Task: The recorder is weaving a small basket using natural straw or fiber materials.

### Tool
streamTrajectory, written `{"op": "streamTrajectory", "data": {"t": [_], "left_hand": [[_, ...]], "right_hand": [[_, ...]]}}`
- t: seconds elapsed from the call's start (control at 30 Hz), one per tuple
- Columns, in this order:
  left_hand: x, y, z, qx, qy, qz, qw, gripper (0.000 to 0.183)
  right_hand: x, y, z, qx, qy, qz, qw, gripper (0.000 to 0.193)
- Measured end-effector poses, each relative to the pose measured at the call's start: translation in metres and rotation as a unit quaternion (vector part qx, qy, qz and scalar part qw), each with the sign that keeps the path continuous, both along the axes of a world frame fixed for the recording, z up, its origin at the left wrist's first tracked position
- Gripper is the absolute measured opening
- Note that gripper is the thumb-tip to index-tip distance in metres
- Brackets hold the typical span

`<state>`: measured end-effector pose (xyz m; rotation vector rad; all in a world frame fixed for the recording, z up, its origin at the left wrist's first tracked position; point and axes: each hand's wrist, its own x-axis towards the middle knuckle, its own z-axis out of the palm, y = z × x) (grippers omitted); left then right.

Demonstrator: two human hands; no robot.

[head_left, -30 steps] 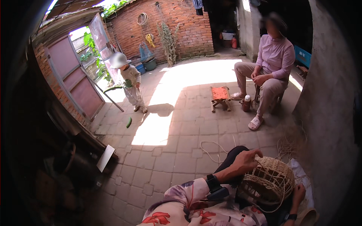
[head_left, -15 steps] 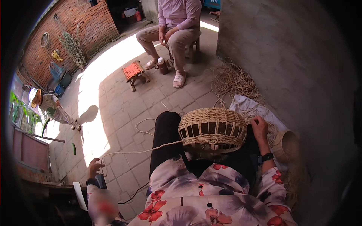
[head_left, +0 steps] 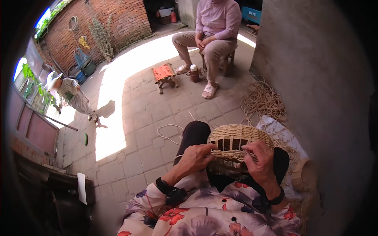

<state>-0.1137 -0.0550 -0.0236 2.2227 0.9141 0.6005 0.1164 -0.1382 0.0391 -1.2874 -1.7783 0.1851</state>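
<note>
A woven straw basket (head_left: 241, 134) rests on my lap between my knees, with upright stakes showing in an open band below its dense weave. My left hand (head_left: 195, 160) is at the basket's left side, thumb and fingers pinched together on a straw cord (head_left: 178, 157), part of which shows beside the hand. At the right side, my right hand (head_left: 260, 160) grips the basket's woven band with thumb and bent fingers. Both hands partly cover the lower weave.
A heap of straw cord (head_left: 264, 101) and a smaller basket (head_left: 304, 175) lie to the right by the wall. Ahead are a folding stool (head_left: 163, 72), a flask (head_left: 194, 73) and a seated person (head_left: 216, 35). Another person in a hat (head_left: 71, 91) stands far left.
My left hand has come in from the far left, where the cord stretched out to it, and is now at the basket. My right hand has moved onto the basket. The view has shifted left.
</note>
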Motion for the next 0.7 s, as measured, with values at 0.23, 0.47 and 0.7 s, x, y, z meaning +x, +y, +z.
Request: {"op": "streamTrajectory", "data": {"t": [0.23,0.47,0.7], "left_hand": [[0.024,-0.005,-0.044,0.041,-0.014,0.052,0.998,0.018],[0.034,0.0,-0.062,0.043,-0.069,0.072,0.994,0.019],[0.042,0.007,0.006,0.015,-0.091,-0.027,0.995,0.018]], "right_hand": [[-0.039,0.006,-0.026,-0.128,-0.202,-0.005,0.971,0.013],[-0.018,0.018,-0.053,-0.228,0.186,-0.02,0.956,0.01],[0.034,0.0,-0.029,-0.224,0.342,-0.002,0.913,0.012]]}}
